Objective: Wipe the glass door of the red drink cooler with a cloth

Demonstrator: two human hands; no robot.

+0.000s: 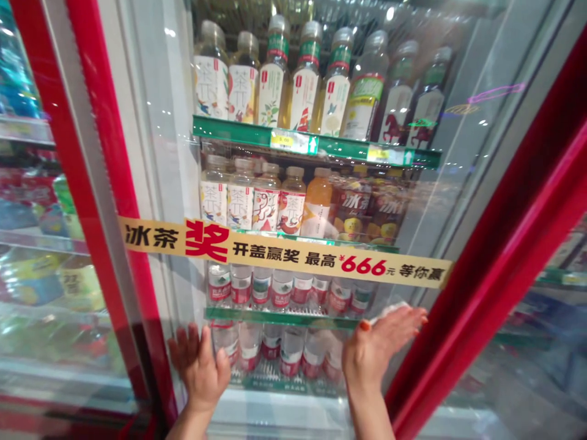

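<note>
Left hand [199, 366] splayed open on the glass door [403, 201]; right hand [376, 342] pressing one white cloth [387, 310] there.

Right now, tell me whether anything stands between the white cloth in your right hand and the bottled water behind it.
Yes, the glass door of the drinks cooler does. The white cloth under the right hand lies against its outer face, and the water bottles stand on the shelves inside.

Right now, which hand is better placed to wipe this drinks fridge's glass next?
Probably your right hand: it presses a white cloth against the glass door, while your left hand lies bare on the glass.
</note>
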